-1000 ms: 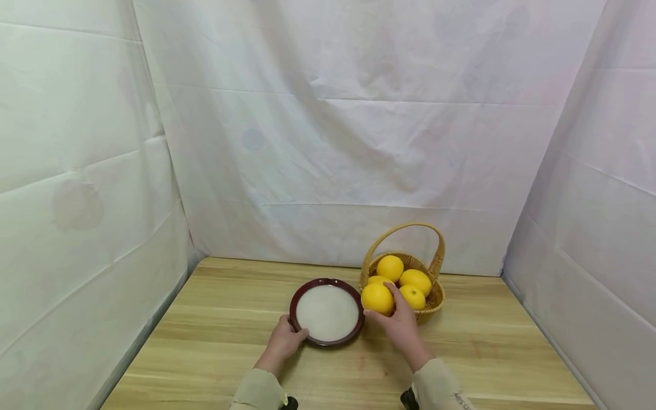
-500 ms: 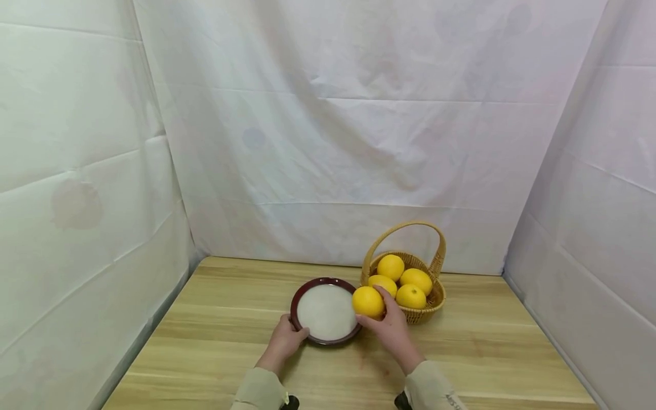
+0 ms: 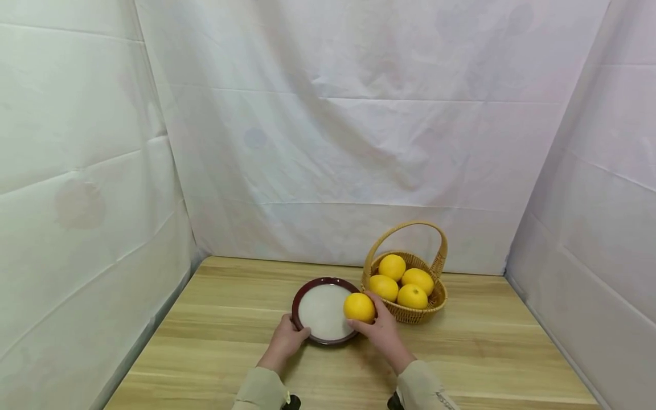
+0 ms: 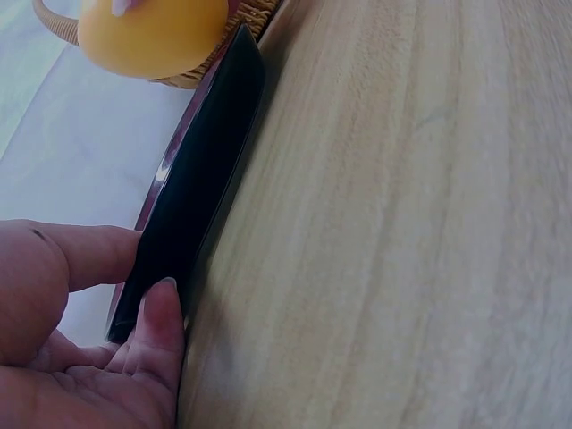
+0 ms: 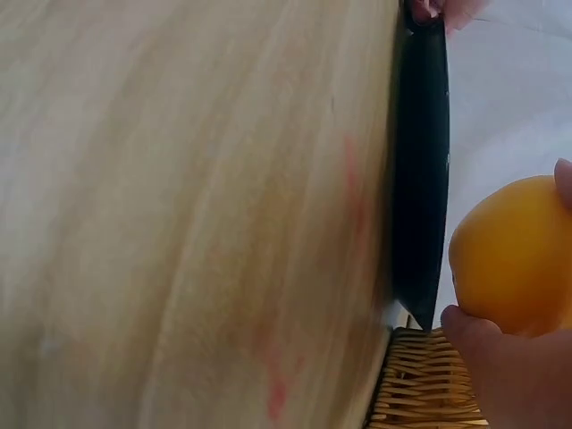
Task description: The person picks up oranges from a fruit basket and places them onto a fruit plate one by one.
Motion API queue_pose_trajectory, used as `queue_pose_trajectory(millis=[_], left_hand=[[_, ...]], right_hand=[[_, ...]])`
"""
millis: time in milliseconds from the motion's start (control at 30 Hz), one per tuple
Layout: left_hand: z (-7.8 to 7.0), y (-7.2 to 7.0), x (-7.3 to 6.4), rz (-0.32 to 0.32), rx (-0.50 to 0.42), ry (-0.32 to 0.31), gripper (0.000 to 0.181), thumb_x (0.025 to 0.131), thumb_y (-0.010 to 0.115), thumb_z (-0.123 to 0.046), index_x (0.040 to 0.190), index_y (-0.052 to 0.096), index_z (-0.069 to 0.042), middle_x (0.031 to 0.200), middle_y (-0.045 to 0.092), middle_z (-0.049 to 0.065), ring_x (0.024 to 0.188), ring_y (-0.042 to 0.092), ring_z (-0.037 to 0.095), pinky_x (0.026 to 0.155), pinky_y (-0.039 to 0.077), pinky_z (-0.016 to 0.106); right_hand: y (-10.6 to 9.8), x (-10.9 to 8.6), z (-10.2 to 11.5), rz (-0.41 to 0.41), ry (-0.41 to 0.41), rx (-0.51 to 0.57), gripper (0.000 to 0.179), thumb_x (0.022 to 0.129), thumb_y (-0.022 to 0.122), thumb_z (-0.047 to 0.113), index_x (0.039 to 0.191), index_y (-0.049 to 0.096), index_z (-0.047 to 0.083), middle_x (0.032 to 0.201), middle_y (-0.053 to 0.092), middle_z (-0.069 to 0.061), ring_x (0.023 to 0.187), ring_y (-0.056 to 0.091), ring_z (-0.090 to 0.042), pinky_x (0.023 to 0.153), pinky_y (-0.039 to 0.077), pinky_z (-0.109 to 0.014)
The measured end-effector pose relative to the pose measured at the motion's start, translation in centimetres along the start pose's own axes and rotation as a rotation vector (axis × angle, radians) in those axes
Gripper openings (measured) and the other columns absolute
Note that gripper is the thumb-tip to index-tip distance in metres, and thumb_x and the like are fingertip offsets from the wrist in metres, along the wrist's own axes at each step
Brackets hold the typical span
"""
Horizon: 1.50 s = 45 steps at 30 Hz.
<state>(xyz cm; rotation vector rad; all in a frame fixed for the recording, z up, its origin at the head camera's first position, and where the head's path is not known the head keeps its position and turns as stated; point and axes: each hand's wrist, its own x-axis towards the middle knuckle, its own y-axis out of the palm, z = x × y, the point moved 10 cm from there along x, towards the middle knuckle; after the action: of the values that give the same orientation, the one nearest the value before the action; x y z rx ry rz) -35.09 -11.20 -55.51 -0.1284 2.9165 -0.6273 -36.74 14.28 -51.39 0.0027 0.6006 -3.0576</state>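
A round plate [image 3: 320,312] with a white middle and a dark red rim lies on the wooden table. My left hand [image 3: 285,341] grips its near-left rim, with the thumb over the edge; the left wrist view shows the plate's dark outer side [image 4: 201,161] between thumb and fingers. Over the plate's right side, my right hand [image 3: 381,329] holds an orange [image 3: 359,308] between thumb and fingers. From the right wrist, the orange [image 5: 514,255] appears raised above the rim. To the right stands a wicker basket [image 3: 414,315] with several more oranges [image 3: 392,267] in it.
The basket's tall arched handle [image 3: 407,225] rises behind the fruit, close to the plate's right side. White cloth [image 3: 328,142] hangs behind the table and along both sides. Bare wood [image 3: 492,341] shows to the right of the basket.
My right hand has carried the orange leftward from in front of the basket to over the plate's right side. The left hand keeps its grip on the plate's rim.
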Motion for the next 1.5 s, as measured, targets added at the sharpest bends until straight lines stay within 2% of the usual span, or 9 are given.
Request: queue_pose_trajectory(millis=[367, 900, 1200, 1500], left_hand=[[0.0, -0.1, 0.2, -0.004, 0.006, -0.001, 0.060, 0.091, 0.069, -0.012, 0.137, 0.041, 0.015, 0.122, 0.060, 0.029, 0.106, 0.056, 0.030, 0.095, 0.047, 0.049], [0.0, 0.0, 0.1, 0.006, 0.003, 0.013, 0.063, 0.091, 0.070, -0.013, 0.138, 0.039, 0.016, 0.127, 0.058, 0.032, 0.113, 0.056, 0.035, 0.098, 0.046, 0.052], [0.2, 0.1, 0.0, 0.010, 0.004, 0.012, 0.063, 0.091, 0.070, -0.014, 0.138, 0.040, 0.015, 0.114, 0.062, 0.023, 0.099, 0.056, 0.029, 0.090, 0.047, 0.047], [0.1, 0.0, 0.1, -0.002, 0.002, 0.017, 0.062, 0.090, 0.071, -0.013, 0.136, 0.041, 0.015, 0.111, 0.063, 0.023, 0.096, 0.056, 0.027, 0.088, 0.048, 0.045]], right_hand=[[0.8, -0.2, 0.0, 0.007, 0.008, 0.004, 0.088, 0.079, 0.087, 0.032, 0.152, 0.041, 0.019, 0.155, 0.043, -0.011, 0.132, 0.049, -0.033, 0.113, 0.037, -0.057], [1.4, 0.2, 0.4, 0.011, -0.033, -0.078, 0.087, 0.082, 0.084, 0.033, 0.154, 0.039, 0.012, 0.155, 0.043, -0.017, 0.135, 0.047, -0.036, 0.112, 0.036, -0.061], [2.0, 0.6, 0.0, 0.021, -0.041, -0.097, 0.087, 0.082, 0.084, 0.035, 0.154, 0.040, 0.013, 0.154, 0.044, -0.015, 0.134, 0.048, -0.035, 0.112, 0.037, -0.060], [2.1, 0.8, -0.2, 0.012, -0.051, -0.111, 0.089, 0.082, 0.084, 0.036, 0.154, 0.038, 0.012, 0.156, 0.043, -0.016, 0.137, 0.047, -0.035, 0.113, 0.036, -0.060]])
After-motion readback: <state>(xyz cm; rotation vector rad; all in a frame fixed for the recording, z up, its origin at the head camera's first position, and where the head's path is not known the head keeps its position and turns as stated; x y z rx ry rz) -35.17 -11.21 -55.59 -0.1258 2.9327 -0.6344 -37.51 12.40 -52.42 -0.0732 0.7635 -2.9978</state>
